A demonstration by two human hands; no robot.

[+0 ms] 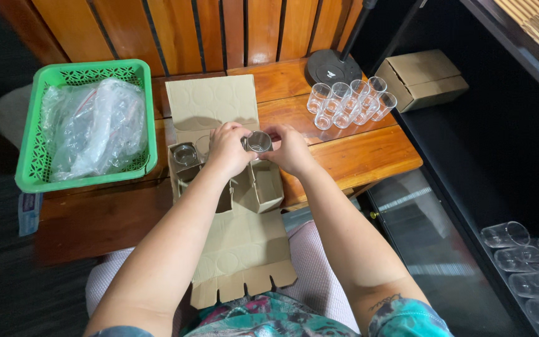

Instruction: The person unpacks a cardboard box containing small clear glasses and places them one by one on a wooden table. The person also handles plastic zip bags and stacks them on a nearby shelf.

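— One small clear glass, item in hand. Where do you have it?

— You hold it between both hands over the open cardboard box, just above the divider cells. Your left hand is closed on its near side, your right hand closed on its far side, fingertips on the wall and rim. The mouth faces the camera.

— Handling notes?

— Light, by its look; one hand would carry it. Stiff, smooth and likely slippery, so pinch across the wall rather than by the rim alone. Whether it is glass or hard plastic cannot be told; treat it as fragile and set it down, don't drop it.

— Box contents?

— One like glass already sits in the back left cell. The cell dividers are thin card and soft; they will bend if you press the glass against them. The top flap lies back on the desk, and the front flap hangs over your lap.

— Stock nearby?

— Several more glasses, lying in a cluster on the desk to the right, touching each other. More lie on a dark shelf at lower right. A green basket with crumpled clear plastic bags stands at left, a closed small carton at far right.
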